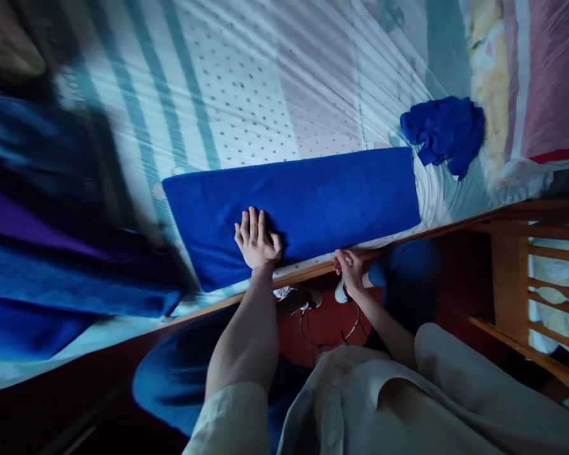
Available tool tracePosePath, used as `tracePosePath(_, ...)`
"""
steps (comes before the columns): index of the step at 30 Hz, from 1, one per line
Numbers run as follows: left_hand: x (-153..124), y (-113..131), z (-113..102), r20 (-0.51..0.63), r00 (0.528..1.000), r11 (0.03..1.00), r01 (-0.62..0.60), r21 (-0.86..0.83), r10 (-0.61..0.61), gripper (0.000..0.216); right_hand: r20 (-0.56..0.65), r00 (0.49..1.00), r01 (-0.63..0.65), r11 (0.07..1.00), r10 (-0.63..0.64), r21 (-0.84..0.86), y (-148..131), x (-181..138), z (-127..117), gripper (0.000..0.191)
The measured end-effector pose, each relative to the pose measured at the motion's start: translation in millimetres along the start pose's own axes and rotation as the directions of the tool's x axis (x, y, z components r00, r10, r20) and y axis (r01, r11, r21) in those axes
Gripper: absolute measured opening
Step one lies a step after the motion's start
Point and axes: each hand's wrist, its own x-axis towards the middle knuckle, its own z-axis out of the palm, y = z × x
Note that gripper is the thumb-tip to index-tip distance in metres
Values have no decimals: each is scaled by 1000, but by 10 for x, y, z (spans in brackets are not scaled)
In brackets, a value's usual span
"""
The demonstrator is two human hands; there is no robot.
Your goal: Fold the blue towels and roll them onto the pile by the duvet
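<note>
A blue cloth (332, 196), folded into a long flat rectangle, lies along the near edge of the bed. My left hand (257, 245) rests flat on its left half, palm down with the fingers stretched out. At the bed's wooden edge, just below the cloth, is my right hand (349, 268) with its fingers curled in. Whether anything is between those fingers is hidden. A crumpled blue cloth (443, 133) sits on the sheet beyond the right end of the folded one.
A striped, dotted sheet (246, 82) covers the bed. Folded blue and purple cloths (71, 253) are piled at the left, partly blurred. A pink plastic-wrapped bundle (550, 82) stands at the upper right. Below the bed edge are a red stool (308, 335) and a slatted wooden frame (509, 284).
</note>
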Motion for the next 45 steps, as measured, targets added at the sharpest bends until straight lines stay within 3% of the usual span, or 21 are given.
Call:
tracePosePath(7, -1, 12, -5, -3, 1000, 1000, 5, 2, -5, 67, -31, 991, -124, 990, 127, 71, -110, 43, 107, 41)
tracePosePath(14, 2, 23, -10, 1, 1000, 1000, 11, 4, -11, 68, -103, 986, -125, 990, 132, 69, -101, 63, 259, 36)
tracePosePath(21, -1, 22, -13, -2, 1000, 1000, 8, 3, -8, 67, -52, 967, -255, 962, 251, -94, -273, 393, 263, 41)
tracePosePath(37, -21, 162, -13, -21, 1000, 992, 14, 127, -11, 61, -11, 970, -244, 968, 244, -57, -283, 522, 259, 24)
tracePosePath(40, 95, 269, 31, 28, 999, 992, 12, 129, -15, 56, 2, 973, -232, 972, 232, -45, -201, 574, 271, 25)
tracePosePath(45, 617, 687, 222, 255, 954, 971, -197, 133, 159, 48, 4, 976, -217, 973, 218, -77, -31, 657, 285, 34)
